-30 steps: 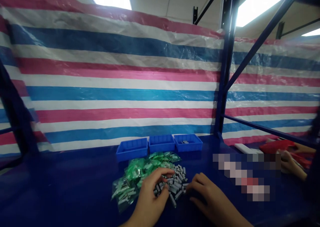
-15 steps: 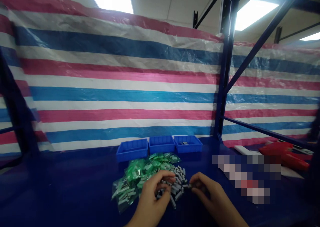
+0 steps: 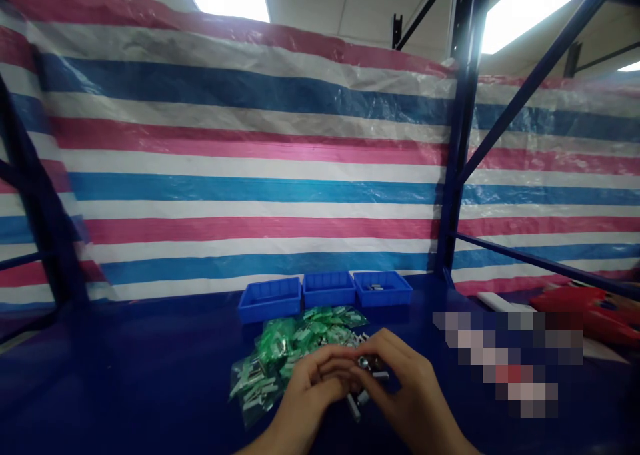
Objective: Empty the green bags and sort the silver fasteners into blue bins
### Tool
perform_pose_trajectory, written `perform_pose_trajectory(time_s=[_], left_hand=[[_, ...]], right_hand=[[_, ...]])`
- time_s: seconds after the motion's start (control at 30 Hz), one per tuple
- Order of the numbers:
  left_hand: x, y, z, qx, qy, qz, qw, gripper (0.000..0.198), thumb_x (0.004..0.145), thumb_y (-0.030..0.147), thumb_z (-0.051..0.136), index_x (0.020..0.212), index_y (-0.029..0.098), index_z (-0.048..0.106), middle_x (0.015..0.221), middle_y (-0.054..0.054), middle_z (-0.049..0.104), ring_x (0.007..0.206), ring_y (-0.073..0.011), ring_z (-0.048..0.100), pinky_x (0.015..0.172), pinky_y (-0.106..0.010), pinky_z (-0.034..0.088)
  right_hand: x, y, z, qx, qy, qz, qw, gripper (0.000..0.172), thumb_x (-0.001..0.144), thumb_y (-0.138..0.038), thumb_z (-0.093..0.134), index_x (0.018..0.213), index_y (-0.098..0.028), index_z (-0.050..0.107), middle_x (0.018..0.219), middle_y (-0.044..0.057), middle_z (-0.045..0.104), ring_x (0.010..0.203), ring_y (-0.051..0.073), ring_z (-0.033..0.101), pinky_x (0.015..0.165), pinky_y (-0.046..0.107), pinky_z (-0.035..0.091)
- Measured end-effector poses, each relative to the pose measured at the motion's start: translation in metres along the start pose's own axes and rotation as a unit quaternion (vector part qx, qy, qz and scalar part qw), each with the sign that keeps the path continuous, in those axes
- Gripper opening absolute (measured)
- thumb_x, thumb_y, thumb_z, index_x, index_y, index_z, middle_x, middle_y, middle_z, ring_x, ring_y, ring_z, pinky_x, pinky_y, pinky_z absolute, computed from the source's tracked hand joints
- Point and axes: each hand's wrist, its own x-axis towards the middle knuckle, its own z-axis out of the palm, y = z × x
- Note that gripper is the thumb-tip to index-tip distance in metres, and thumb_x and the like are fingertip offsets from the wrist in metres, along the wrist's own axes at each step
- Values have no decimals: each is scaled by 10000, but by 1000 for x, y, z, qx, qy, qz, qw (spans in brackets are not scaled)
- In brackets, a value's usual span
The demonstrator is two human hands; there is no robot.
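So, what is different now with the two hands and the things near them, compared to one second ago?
The right hand has apparently pinched a piece at the right edge of the pile and moved left, up to the left hand. Whether the left hand grips anything is unclear. The bags and trays stayed in place.

The right hand (image 3: 411,378), at the pile's right edge half a second ago, is now meeting the left hand (image 3: 313,391) above the loose grey pieces (image 3: 354,408), with a small shiny piece (image 3: 363,361) showing at its fingertips. The gap between the hands is closing, and together they are hiding most of the pile.
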Motion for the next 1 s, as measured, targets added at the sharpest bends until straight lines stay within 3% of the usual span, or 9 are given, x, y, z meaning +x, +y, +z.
perform_pose_trajectory(time_s=[0.13,0.33,0.43,0.53,0.6,0.73,0.87,0.93,1.0], left_hand=[[-2,8,-1,16,6,56,998,292,696,112,665,975,177,721,979,-73,731,965,-218,653,908,-324,454],[-5,7,-2,75,-49,111,990,291,710,137,663,989,186,728,1039,-88,712,1001,-249,629,856,-332,482],[-3,8,-3,108,-32,114,987,288,721,150,647,997,187,722,1059,-89,708,1015,-250,623,873,-342,477],[2,10,-6,132,5,108,985,273,712,164,638,971,183,720,1049,-85,711,994,-246,629,877,-351,474],[6,10,-8,135,21,108,985,258,701,170,642,947,178,719,1029,-85,717,977,-246,635,870,-354,478],[10,11,-13,130,37,96,986,227,711,176,652,930,167,709,1004,-89,729,953,-244,646,868,-357,478],[10,12,-14,113,44,94,988,215,719,160,643,924,169,706,978,-74,735,917,-221,655,869,-339,478],[9,10,-13,108,46,85,989,220,712,143,637,918,171,708,971,-67,736,909,-213,656,863,-328,479],[8,9,-11,100,49,69,991,234,699,119,624,909,174,710,959,-59,736,900,-207,659,854,-318,479]], right_hand=[[-2,10,-6,110,1,113,987,98,816,-278,658,879,-205,640,802,37,687,676,175,662,645,265,547],[-10,28,-6,349,-98,211,908,246,758,-334,736,866,-192,567,864,66,725,843,217,705,766,312,558],[3,40,-17,272,-81,200,938,212,766,-335,709,876,-185,608,825,60,724,805,213,704,732,311,556],[43,60,-37,69,-47,147,986,178,792,-307,634,903,-173,668,839,68,719,802,218,691,709,316,546],[78,78,-49,-69,-29,118,990,172,795,-272,603,903,-169,690,797,61,719,770,217,685,705,318,536],[120,109,-62,-113,-18,139,984,176,773,-234,629,907,-149,705,911,108,730,873,258,675,778,357,515],[87,103,-58,-114,-45,150,981,163,775,-209,629,898,-138,709,890,101,731,818,238,674,758,341,513],[52,88,-49,-97,-117,133,979,117,784,-215,627,846,-162,710,805,60,721,741,208,661,692,305,509],[18,70,-38,-91,-166,114,975,112,773,-212,648,865,-191,708,865,47,709,822,214,649,744,309,498]])
